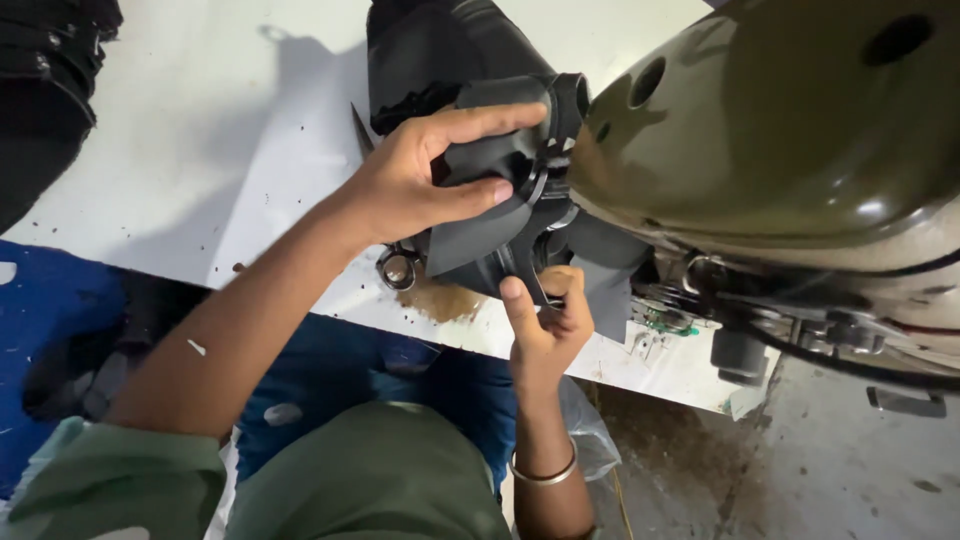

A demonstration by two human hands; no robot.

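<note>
Left hand (420,180) clamped around a black fabric piece (490,215), thumb on the near face, fingers curled over the top edge, pressing it up against the olive-green machine (780,130). Right hand (548,320) just below the fabric, index finger pointing up along its lower edge, other fingers curled in, pinching the fabric's bottom by the look of it, though hard to tell. Silver bangle (545,472) on that wrist. White table (220,160) under the fabric, brown stain (440,300) just below it. More black fabric (440,50) piled behind.
</note>
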